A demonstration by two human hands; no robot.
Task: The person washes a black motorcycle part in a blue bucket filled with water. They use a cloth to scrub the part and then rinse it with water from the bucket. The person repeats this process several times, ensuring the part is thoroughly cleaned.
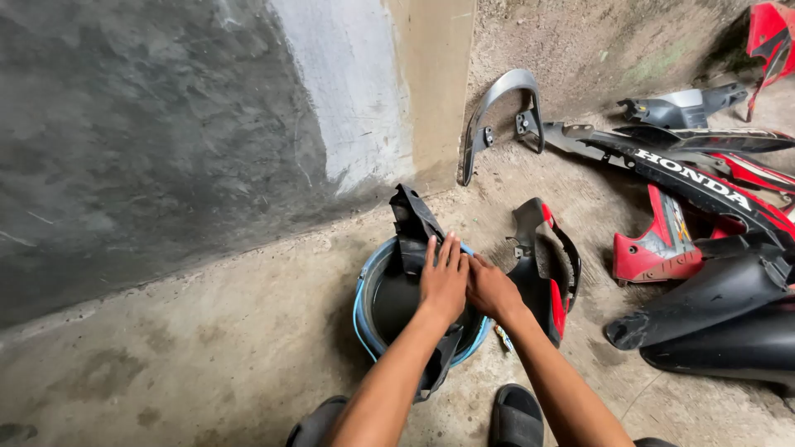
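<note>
A blue bucket [361, 305] with dark water stands on the concrete floor in front of me. A long black plastic motorcycle panel [411, 222] lies across it, its far end sticking up toward the wall. My left hand [443, 277] lies flat on the panel over the bucket, fingers together. My right hand [490, 287] sits right beside it, touching the panel and the left hand; its fingers are curled and partly hidden.
A black and red panel [546, 273] leans just right of the bucket. More red, black and grey motorcycle panels [712, 240] lie at the right. A grey grab rail [503, 112] leans on the wall corner. My sandalled feet [515, 414] are near the bucket.
</note>
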